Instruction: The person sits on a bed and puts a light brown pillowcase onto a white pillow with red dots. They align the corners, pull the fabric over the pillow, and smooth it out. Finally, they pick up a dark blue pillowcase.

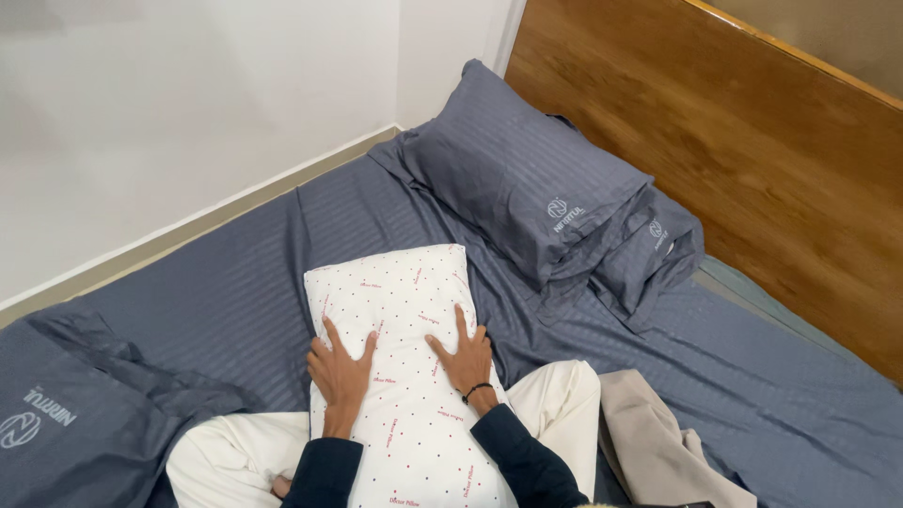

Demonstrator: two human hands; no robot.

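A white pillow (400, 301) with small red and blue dots lies lengthwise across my lap and onto the blue-grey bed sheet (235, 292). Both hands rest flat on top of it, fingers spread. My left hand (340, 369) presses the pillow's left half. My right hand (463, 356), with a dark band at the wrist, lies on the right half. Neither hand grips anything. My dark sleeves and cream trousers (235, 452) show at the bottom.
Two pillows in blue-grey striped cases, one (513, 174) overlapping the other (654, 246), lean against the wooden headboard (752, 141). A loose blue-grey pillowcase (66, 414) lies crumpled at the lower left. Beige cloth (649, 442) lies at my right. A white wall (188, 103) borders the bed.
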